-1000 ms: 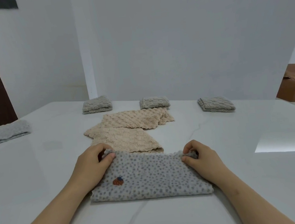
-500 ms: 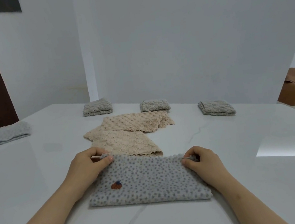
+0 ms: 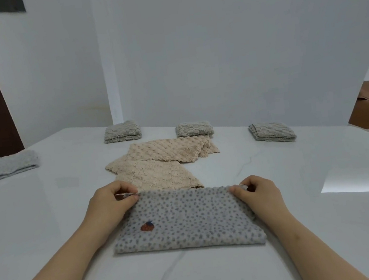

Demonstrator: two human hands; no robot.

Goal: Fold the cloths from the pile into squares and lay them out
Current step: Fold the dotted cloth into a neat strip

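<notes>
Here both hands [image 3: 111, 201] [image 3: 260, 192] pinch spotted cloth [image 3: 186, 218] far corners; beige pile [image 3: 159, 166] touching far edge.

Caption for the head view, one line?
Left hand and right hand pinch the far corners of a spotted grey cloth on the white table, beige cloths behind.

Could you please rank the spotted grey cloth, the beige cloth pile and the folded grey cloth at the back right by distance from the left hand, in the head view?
1. Spotted grey cloth, pinched at its far left corner by the left hand.
2. Beige textured cloth pile, just beyond the hand, centre.
3. Folded grey cloth, far back right.
</notes>
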